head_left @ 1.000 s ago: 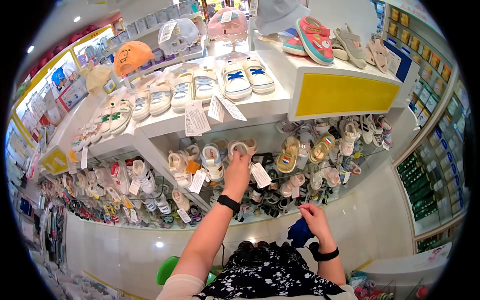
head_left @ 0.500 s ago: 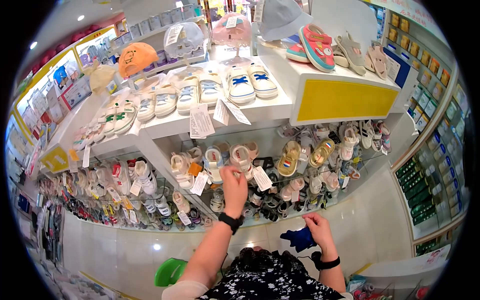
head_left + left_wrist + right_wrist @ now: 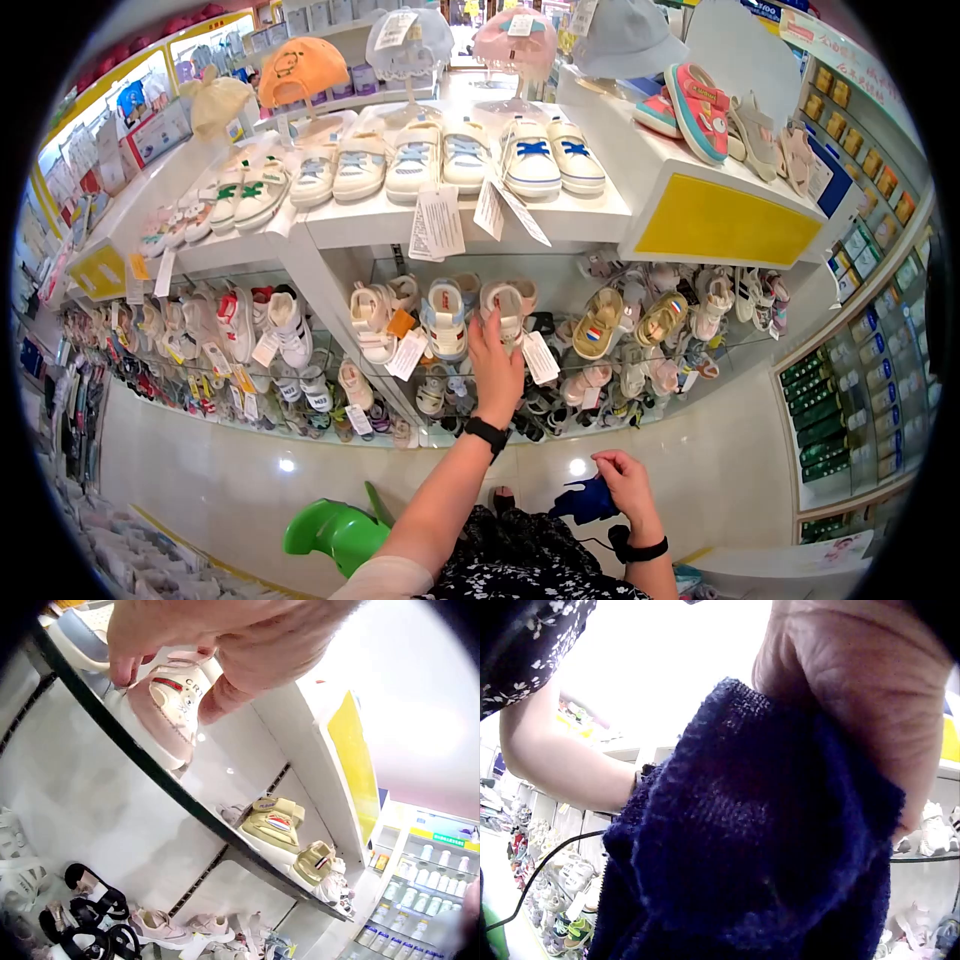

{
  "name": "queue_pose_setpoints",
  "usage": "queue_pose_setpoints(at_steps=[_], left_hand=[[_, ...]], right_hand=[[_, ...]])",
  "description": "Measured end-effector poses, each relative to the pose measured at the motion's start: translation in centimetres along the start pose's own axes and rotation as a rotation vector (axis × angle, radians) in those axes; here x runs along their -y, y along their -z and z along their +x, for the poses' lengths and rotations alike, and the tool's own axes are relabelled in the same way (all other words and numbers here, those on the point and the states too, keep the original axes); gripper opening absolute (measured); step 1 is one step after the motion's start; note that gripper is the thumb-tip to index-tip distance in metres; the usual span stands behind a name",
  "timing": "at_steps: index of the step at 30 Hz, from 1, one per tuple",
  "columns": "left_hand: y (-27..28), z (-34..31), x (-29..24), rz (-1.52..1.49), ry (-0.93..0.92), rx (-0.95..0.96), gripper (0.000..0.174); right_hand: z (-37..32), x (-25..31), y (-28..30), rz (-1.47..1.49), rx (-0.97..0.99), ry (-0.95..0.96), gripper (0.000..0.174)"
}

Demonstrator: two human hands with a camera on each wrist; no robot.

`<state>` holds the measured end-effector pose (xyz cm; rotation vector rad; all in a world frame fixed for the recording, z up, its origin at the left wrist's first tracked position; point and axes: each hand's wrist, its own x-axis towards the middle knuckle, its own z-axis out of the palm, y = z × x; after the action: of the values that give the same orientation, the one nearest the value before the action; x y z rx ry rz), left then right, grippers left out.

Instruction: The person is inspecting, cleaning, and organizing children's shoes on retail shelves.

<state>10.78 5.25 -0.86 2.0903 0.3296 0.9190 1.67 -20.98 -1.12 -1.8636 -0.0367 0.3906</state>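
Observation:
On the glass shelf [image 3: 135, 754], my left hand [image 3: 497, 375] grips a small white and pink shoe [image 3: 161, 712], thumb on one side and fingers on the other. The shoe's heel and lettering show below the hand in the left wrist view. Beside it stands a white and light-blue shoe [image 3: 445, 320], and a white price tag [image 3: 540, 357] hangs to its right. Lower down, my right hand [image 3: 627, 487] holds a dark blue knitted cloth [image 3: 727, 825] in front of my body. Part of that hand is hidden behind the cloth in the right wrist view.
Olive sandals [image 3: 597, 323] sit farther right on the same shelf. Above, a white counter [image 3: 560, 225] juts out with a row of white sneakers [image 3: 415, 165] and hanging tags. More shoes crowd the lower shelf. A green stool [image 3: 340, 535] stands on the floor at left.
My left hand drew back from the shoe, then came forward onto it again with fingers spread around it. The head view has shifted, bringing more of the green stool into sight. My right hand keeps the cloth.

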Motion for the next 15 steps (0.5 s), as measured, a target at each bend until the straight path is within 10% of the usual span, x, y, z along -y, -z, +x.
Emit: queue_pose_setpoints(at_steps=[15], left_hand=[[-1.8,1.2,0.5,-0.065,0.003,-0.033,0.051]], right_hand=[[5.1,-1.8,5.5,-0.006,0.132,0.058,0.015]])
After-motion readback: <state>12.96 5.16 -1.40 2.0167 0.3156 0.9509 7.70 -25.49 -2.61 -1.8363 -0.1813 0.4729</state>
